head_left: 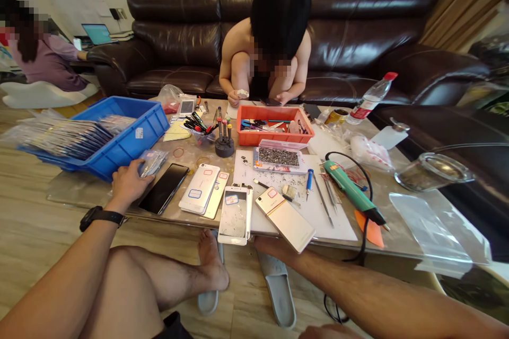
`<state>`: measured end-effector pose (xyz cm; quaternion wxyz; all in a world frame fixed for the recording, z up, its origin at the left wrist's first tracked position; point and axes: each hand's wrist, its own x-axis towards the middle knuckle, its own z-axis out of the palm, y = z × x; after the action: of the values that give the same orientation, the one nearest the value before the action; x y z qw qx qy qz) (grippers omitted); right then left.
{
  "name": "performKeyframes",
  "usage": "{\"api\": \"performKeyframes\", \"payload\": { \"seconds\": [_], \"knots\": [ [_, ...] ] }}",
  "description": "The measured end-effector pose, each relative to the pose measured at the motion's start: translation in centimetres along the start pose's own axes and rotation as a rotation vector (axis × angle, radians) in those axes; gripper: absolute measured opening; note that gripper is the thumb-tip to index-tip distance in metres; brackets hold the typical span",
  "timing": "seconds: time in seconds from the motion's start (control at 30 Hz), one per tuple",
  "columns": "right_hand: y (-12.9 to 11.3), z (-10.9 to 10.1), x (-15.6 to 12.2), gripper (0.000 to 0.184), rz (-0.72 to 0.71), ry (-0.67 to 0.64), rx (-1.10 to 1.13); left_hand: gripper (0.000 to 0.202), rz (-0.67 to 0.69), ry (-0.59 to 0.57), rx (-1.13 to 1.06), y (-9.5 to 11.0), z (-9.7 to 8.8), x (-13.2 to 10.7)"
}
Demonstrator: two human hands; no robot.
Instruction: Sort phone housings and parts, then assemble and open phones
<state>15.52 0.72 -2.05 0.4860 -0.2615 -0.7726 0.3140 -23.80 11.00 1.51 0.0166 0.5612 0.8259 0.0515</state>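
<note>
On the left of the low table, blue bin, packed with sleeved flat parts. Left hand just beside it, palm down, fingertips at the near edge of a clear bag; can't tell if they're pinched on it or only touching. Bag lies between bin and black phone. Step in hand, my read: getting hold of that bag; the move calls for thumb and fingers closing on its edge, clear of the bin wall. Next, pale labelled phones, then a white-fronted phone overhanging the table edge. Orange tray and screw box behind; person opposite, head bent. Gold-backed phone lies aslant. Bottom edge: cropped skin, maybe the right hand; grip can't be told. Further right, blue screwdriver, tweezers, green-handled tool, all untouched.
</note>
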Motion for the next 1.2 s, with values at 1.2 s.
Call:
{"api": "performKeyframes", "payload": {
  "seconds": [1.2],
  "knots": [
    [-0.5, 0.2, -0.2, 0.040, 0.034, 0.100, -0.014, 0.072, 0.021, -0.004, 0.013, -0.1, 0.0, 0.1]
  ]
}}
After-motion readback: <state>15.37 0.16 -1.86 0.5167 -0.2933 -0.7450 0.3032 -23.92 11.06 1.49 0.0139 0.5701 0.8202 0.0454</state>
